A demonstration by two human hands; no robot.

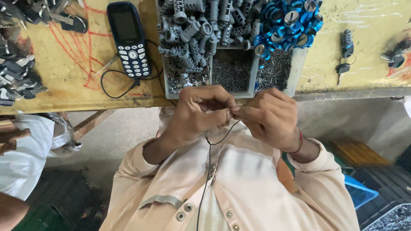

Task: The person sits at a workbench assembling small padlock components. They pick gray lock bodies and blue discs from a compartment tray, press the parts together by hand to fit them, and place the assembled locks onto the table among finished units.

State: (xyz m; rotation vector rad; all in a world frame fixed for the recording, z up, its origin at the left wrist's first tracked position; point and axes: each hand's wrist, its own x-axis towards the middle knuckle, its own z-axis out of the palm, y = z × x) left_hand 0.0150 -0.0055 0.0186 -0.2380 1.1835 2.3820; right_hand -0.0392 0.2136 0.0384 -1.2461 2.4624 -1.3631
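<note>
My left hand and my right hand meet fingertip to fingertip just below the table's front edge, above my cream shirt. Both pinch one small part between thumbs and fingers; the fingers hide most of it, so I cannot tell its shape. A thin black cable hangs from under the hands down my chest. Right behind the hands stands a grey compartment tray with grey lock cylinders, blue rings and small metal pins.
A dark blue keypad phone with a black cord lies on the yellow table to the left. Keys are piled at the far left; a lone cylinder and key lie to the right. Another person's white sleeve is at lower left, and crates at lower right.
</note>
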